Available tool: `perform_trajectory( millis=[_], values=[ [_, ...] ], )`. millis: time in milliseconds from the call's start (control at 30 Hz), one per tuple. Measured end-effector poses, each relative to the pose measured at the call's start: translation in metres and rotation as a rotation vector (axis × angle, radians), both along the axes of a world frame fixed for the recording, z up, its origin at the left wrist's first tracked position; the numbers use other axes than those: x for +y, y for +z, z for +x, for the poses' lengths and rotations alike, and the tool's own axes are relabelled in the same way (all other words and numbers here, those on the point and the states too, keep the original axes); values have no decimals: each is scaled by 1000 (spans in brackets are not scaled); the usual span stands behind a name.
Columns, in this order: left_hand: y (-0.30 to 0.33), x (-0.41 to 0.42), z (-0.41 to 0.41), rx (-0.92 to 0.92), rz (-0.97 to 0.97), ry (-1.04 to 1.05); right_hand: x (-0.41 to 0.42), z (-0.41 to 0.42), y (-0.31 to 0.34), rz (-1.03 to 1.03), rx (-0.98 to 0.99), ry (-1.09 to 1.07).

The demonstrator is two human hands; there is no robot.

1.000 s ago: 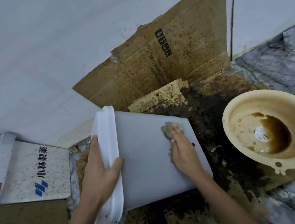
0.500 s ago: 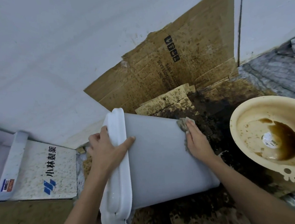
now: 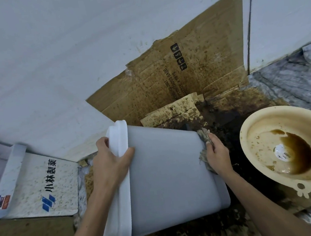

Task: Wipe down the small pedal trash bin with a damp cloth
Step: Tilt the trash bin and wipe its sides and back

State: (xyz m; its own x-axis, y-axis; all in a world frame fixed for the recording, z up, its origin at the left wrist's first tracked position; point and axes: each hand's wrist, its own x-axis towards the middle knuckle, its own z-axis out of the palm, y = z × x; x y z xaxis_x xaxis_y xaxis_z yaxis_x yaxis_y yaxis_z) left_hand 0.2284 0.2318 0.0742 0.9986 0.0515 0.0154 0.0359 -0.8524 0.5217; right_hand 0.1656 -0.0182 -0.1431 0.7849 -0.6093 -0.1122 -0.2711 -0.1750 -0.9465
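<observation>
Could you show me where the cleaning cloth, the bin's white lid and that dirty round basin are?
cloth (image 3: 203,135): head view, on its bunched upper end.
white lid (image 3: 121,191): head view, on its rim.
round basin (image 3: 251,121): head view, on its upper inner wall.

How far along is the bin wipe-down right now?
Done, by the look of it: the upturned grey side of the bin looks clean and unmarked. In hand: the left hand grips the white lid end, while the right hand presses the cloth against the bin's bottom edge. Left: the lid and the faces out of view, whose state I cannot judge.
</observation>
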Motion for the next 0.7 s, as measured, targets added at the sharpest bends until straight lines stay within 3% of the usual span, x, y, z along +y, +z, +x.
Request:
perform_trajectory(
  millis=[200, 433, 700],
  values=[
    [15, 3, -40, -201, -30, -165, -4, -14, 23, -12, -100, -107],
    [26, -4, -58, -224, -41, -280, 15, -19, 68, -51, -256, -71],
    [23, 30, -94, -173, -61, -395, 23, -21, 142, -161, -365, 222]
  ],
)
